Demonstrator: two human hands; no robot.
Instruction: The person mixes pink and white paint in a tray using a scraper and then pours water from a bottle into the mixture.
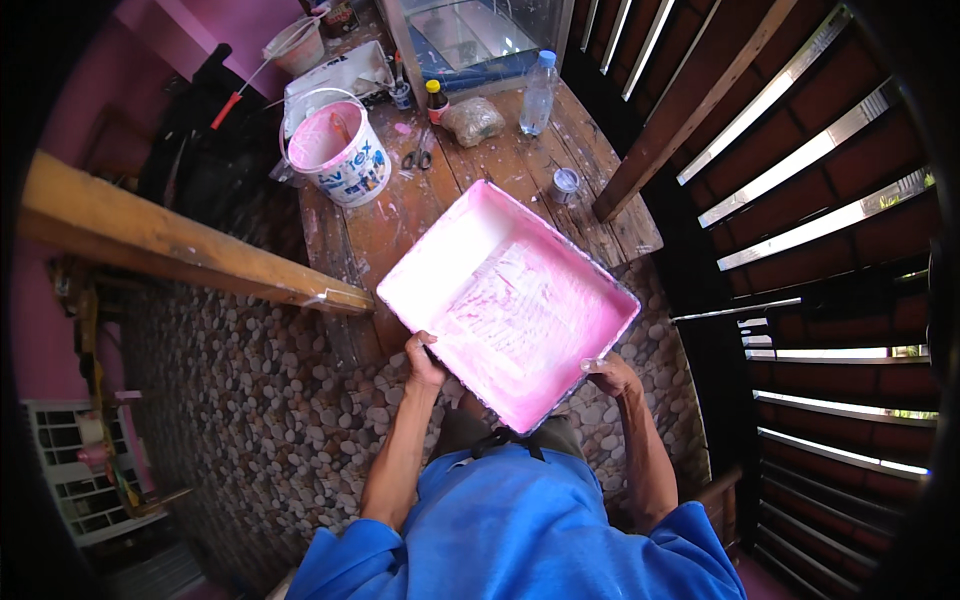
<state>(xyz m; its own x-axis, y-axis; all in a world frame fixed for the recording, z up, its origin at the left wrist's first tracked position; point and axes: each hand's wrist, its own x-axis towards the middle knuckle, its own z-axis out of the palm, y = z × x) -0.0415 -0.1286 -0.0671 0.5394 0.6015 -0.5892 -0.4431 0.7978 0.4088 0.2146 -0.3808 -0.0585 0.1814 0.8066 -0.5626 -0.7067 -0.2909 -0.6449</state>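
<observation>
In front of my body I hold a square, shallow box [530, 320] by its near sides, its open top facing me and turned at an angle. Wet-looking pink paint coats its inside, paler toward the far left wall. My left hand [425, 362] grips the near left edge, thumb over the rim. On the near right edge my right hand [612, 373] does the same; the fingers of both hands are mostly hidden beneath. The box's far part overlaps the near part of the wooden table [345, 240] in view.
On the table stand a white bucket [352, 170] with pink paint inside, scissors [418, 159], a yellow-capped bottle [437, 103], a clear bag [473, 122], a plastic bottle [538, 95] and a small jar [564, 186]. Wooden posts [200, 245] [690, 115] flank me. Pebble-patterned flooring [250, 400] lies below.
</observation>
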